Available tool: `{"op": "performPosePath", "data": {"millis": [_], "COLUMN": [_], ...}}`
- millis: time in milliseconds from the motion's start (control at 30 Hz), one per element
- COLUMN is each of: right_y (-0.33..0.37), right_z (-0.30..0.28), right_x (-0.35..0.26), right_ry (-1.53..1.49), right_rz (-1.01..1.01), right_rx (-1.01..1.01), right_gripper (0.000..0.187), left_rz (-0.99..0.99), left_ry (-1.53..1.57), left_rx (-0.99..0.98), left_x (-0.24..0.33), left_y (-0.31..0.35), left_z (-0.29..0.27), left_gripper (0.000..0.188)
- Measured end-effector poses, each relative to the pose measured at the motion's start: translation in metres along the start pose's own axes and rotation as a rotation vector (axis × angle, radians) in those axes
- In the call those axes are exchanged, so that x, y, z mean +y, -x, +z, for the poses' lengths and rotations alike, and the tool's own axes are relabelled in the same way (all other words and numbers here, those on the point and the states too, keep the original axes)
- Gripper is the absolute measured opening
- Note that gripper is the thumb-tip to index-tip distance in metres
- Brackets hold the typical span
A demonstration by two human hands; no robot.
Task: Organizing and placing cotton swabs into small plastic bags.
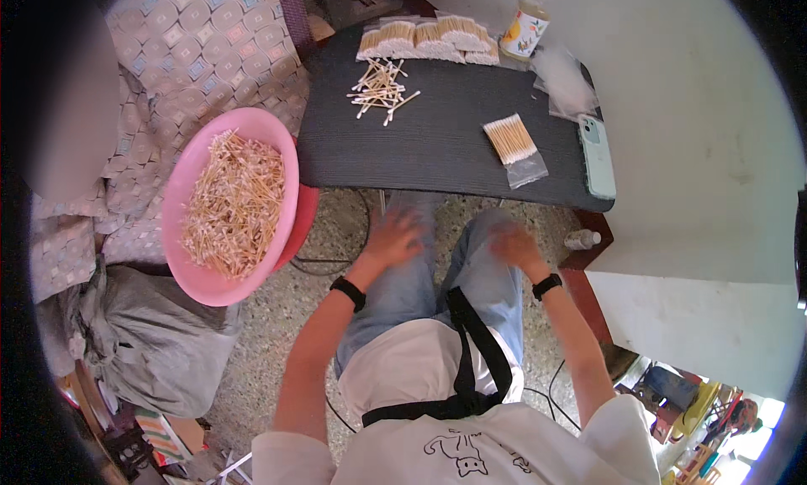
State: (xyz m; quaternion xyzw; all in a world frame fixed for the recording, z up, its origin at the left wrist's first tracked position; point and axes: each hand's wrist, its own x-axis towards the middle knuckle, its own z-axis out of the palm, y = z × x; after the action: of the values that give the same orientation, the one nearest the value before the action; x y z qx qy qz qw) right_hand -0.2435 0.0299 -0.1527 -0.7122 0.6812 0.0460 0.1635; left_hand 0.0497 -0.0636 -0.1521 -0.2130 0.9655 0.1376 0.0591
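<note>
My left hand (392, 238) rests flat on my left knee, fingers spread, holding nothing. My right hand (514, 246) lies on my right thigh, blurred, also with nothing in it. Both sit just below the near edge of a dark grey table (437, 153). On the table lie a loose heap of cotton swabs (380, 88), a filled clear bag of swabs (513, 142), and several packed bags (429, 39) along the far edge. A pink basin (192, 271) full of loose swabs stands to my left.
A light green phone (597, 155) lies at the table's right edge, near empty clear bags (565, 83) and a bottle with a yellow label (524, 27). A small white bottle (582, 239) is on the floor. A grey sack (143, 338) and patterned cloth (193, 52) lie to the left.
</note>
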Motion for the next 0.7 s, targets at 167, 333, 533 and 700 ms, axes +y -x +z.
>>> {"op": "performPosePath", "data": {"millis": [167,333,533,700], "right_y": [0.01,0.033,-0.019,-0.038], "right_z": [-0.055,-0.164,-0.177,-0.16], "right_x": [-0.027,-0.057,-0.043,-0.035], "right_ry": [-0.049,-0.85,-0.366,-0.258], "right_rz": [-0.108,-0.326,-0.248,-0.295], "right_rx": [-0.335,-0.476,0.829,0.742], "right_gripper": [0.035,0.032,0.034,0.036], "left_rz": [-0.302,0.109,0.123,-0.028], "left_ry": [0.285,0.792,0.617,0.671], "left_rx": [0.02,-0.163,0.572,0.739], "left_x": [-0.016,0.04,0.058,0.053], "left_y": [0.015,-0.011,-0.058,-0.072], "left_z": [-0.007,-0.126,-0.171,-0.163], "left_gripper": [0.051,0.037,0.018,0.013]}}
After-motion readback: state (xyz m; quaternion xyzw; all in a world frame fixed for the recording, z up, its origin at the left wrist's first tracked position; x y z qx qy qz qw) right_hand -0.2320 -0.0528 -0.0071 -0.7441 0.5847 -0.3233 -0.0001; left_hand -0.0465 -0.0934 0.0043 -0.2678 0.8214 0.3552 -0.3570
